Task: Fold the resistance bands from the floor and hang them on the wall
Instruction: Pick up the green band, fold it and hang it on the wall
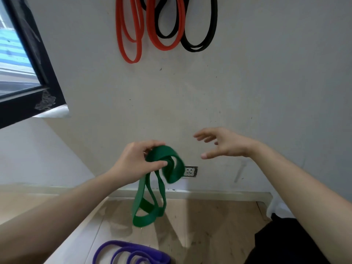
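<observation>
The green band [152,187] dangles in loops from the left hand [137,162], fingers pinching its top. The right hand [224,143] hovers beside it, spread and holding nothing. Red bands [131,35] and black bands [202,35] hang on the wall above; a purple band [131,253] lies on the floor.

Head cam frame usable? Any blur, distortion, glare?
Head view: motion blur smears the upper loop of the green band and the fingers of the right hand; the left hand gripping it is sharper. Head view, edges: wide-angle bending of window frame and baseboard; soft light, no glare.
</observation>
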A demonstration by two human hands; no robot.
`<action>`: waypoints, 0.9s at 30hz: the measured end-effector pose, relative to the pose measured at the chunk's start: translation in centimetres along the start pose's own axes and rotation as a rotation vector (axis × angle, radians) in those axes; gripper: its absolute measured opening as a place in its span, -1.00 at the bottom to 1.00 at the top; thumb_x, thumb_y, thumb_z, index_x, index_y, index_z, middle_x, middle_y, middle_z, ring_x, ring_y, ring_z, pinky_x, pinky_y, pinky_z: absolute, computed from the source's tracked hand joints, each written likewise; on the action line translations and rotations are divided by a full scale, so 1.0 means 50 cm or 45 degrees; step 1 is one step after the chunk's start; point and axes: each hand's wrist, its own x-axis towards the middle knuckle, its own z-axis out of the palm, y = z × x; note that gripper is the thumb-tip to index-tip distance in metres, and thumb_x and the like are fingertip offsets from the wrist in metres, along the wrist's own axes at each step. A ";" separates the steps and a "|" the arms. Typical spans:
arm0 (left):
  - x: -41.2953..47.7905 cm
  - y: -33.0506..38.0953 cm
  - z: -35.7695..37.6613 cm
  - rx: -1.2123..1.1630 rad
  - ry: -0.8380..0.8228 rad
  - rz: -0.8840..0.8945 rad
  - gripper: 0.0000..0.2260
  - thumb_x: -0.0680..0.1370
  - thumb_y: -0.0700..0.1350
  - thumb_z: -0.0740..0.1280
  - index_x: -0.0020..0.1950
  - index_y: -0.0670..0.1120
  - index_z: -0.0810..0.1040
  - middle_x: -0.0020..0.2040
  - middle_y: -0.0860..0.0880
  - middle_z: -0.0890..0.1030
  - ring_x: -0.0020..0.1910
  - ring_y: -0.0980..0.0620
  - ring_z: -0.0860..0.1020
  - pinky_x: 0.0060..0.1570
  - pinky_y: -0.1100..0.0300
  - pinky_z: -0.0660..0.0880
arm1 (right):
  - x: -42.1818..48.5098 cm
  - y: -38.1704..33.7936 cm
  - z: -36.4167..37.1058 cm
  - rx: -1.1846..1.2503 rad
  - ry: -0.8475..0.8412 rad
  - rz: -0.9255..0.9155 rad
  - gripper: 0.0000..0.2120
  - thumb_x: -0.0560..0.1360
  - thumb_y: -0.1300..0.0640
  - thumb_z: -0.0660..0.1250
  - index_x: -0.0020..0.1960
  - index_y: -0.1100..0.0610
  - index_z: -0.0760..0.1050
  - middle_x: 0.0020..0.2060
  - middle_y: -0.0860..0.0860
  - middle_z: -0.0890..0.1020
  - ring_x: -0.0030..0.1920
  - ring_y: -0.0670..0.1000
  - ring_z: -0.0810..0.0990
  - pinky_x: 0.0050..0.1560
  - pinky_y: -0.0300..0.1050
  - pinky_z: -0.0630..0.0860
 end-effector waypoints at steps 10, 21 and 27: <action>-0.009 0.032 -0.008 -0.023 -0.028 0.130 -0.58 0.41 -0.11 0.60 0.23 0.12 0.64 -0.01 0.21 0.72 -0.02 0.21 0.67 -0.01 0.38 0.55 | 0.043 -0.115 0.128 0.141 -0.081 -0.315 -0.41 0.38 0.14 0.58 0.37 0.03 0.48 0.15 -0.07 0.65 0.15 -0.11 0.62 0.26 -0.08 0.54; -0.009 0.001 -0.018 -0.028 -0.154 -0.052 -0.54 0.32 -0.06 0.67 0.17 0.05 0.64 -0.04 0.15 0.72 0.01 0.21 0.66 0.14 0.17 0.59 | 0.036 -0.130 0.094 0.129 0.137 -0.400 -0.68 0.40 0.00 0.58 0.09 0.07 0.63 -0.13 -0.05 0.70 -0.10 -0.05 0.67 0.01 0.01 0.61; -0.004 -0.005 -0.018 0.048 -0.144 -0.072 -0.65 0.42 -0.21 0.48 0.13 0.12 0.64 -0.04 0.18 0.71 -0.04 0.17 0.68 0.08 0.16 0.63 | 0.036 -0.119 0.080 0.092 0.193 -0.407 -0.72 0.44 -0.01 0.54 0.09 0.05 0.62 -0.13 -0.06 0.69 -0.11 -0.04 0.65 0.01 0.02 0.59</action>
